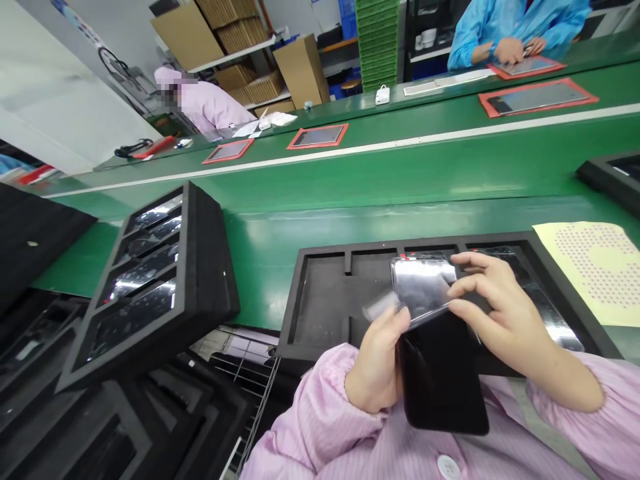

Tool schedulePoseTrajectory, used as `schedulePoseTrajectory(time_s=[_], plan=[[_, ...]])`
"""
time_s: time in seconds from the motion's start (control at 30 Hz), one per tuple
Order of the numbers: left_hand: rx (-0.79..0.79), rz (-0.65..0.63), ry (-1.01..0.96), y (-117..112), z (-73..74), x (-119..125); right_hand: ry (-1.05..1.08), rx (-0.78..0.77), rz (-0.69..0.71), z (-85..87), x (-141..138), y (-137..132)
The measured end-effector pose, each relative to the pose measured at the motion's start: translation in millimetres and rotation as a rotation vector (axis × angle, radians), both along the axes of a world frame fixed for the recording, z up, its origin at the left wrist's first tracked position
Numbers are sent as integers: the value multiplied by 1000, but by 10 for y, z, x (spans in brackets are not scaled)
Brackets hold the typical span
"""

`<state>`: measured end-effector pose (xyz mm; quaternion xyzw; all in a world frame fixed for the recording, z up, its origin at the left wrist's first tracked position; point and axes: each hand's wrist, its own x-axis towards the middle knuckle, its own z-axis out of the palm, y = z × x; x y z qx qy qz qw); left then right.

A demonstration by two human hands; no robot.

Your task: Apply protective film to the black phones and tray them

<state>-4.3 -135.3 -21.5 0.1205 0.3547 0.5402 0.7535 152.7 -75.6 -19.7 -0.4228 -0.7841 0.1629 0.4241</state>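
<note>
1. The glossy black panel (443,383) is held up before the wearer's torso.
2. Clear film (420,283) stands at its twelve o'clock end.
3. Left hand (377,353), ten o'clock: grip closed on the panel's side, thumb by the film.
4. Right hand (500,313), one o'clock: grip pinching the film's edge.
5. Black foam tray (320,307), twelve o'clock, on the green table (260,247).
6. Dotted yellow sheet (597,267), two o'clock; stacked foam trays (210,267), tilted, ten o'clock.

Bright light now, white glare flaring off film (423,283), soft sheen on bench (270,247), flap (379,307) motion-blurred, lower-left trays (133,420) dim, edges stretched!
</note>
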Motion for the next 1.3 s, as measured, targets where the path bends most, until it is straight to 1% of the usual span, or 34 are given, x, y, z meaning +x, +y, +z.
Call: schedulePoseTrajectory(time_s=[0.07,0.1,0.17,0.2,0.23,0.3,0.37,0.43,0.5,0.57,0.6,0.63,0.67,0.7,0.77,0.8,0.87,0.93,1.03,1.1,1.17,1.23,1.27,1.3], plan=[[8,11,1,-4,2,-28,116,-298,-24,15,11,-4],[15,16,-3,-9,4,-44,122,-469,-6,25,7,-11],[40,32,-6,-22,7,-78,22,-765,79,46,-29,-32],[58,45,-3,-30,7,-99,-49,-865,125,57,-60,-44],[76,60,5,-39,4,-124,-99,-937,168,70,-95,-51],[89,111,45,-54,-6,-198,-107,-1051,220,100,-165,-38],[56,200,98,-66,-10,-323,-23,-1118,240,135,-214,27],[-15,342,168,-79,11,-502,101,-1114,207,155,-242,138],[-86,522,245,-99,65,-706,195,-1058,142,132,-273,264],[-132,682,306,-133,137,-882,190,-1017,120,50,-337,364],[-140,723,316,-154,171,-943,146,-1011,130,-9,-385,395],[-137,730,315,-178,198,-980,86,-1009,147,-74,-442,414],[-128,702,311,-202,214,-993,18,-1007,165,-137,-503,422],[-116,644,309,-226,218,-984,-47,-997,180,-192,-561,424],[-100,482,315,-266,187,-913,-133,-932,179,-245,-644,419],[-91,395,310,-279,157,-863,-155,-885,163,-236,-659,417],[-68,222,267,-291,84,-754,-163,-770,139,-143,-639,415],[-28,64,210,-283,17,-659,-84,-659,143,14,-576,404],[47,-132,196,-250,-29,-560,55,-474,243,237,-497,359],[79,-216,232,-225,-28,-521,35,-280,326,315,-476,316],[98,-263,253,-204,-23,-502,-37,0,339,334,-456,256],[113,-275,236,-195,-29,-501,-99,284,300,322,-412,159],[118,-275,217,-196,-36,-507,-149,396,329,314,-377,91],[115,-275,199,-201,-45,-516,-217,462,370,307,-338,12]])
